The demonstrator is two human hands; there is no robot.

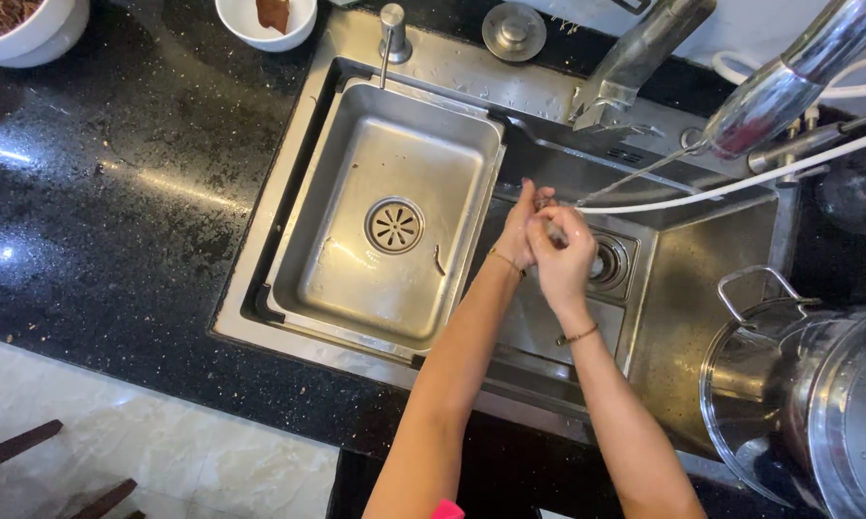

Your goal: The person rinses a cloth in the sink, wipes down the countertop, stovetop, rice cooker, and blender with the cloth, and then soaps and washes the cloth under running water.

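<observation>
Over the right basin of a steel sink (683,288), my left hand (516,226) and my right hand (565,259) are pressed together. A thin stream of water (634,179) from the pull-out tap head (788,86) lands on them. My fingers overlap; whether anything small lies between them I cannot tell. Each wrist wears a thin bracelet. The basin's drain (609,261) lies just right of my hands.
A steel tray insert (346,288) with a round strainer fills the left basin. A steel pot with a glass lid (817,404) stands at the right. Two white bowls (265,19) with brown food rest on the black countertop (116,192). A white hose (740,183) crosses the sink.
</observation>
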